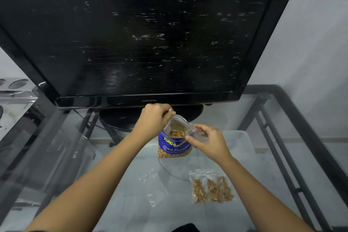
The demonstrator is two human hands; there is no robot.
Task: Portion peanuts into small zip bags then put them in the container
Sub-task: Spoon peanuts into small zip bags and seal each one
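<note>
— Where's the peanut bag (174, 145)?
— Standing upright on the glass desk (131, 203), just in front of the television's (143, 34) round base, mouth open, peanuts showing inside.
— And the hands?
— The left hand (153, 120) is above the bag's far rim, its fingers (168, 113) curled and pinching that edge. The right hand (209, 142) holds a small clear zip bag (193, 130) at the bag's near-right rim, fingers bent round it and thumb pinching it.
— Anything already filled?
— Two small bags of peanuts (211, 188) lie flat side by side on the desk, near the right forearm. An empty clear bag (154, 186) lies to their left, apart from them.
— The container?
— A clear plastic container (239, 143) sits behind the right hand, partly hidden by it.
— What else?
— A thin dark cable (170, 173) curves over the glass between the peanut bag and the filled bags.
</note>
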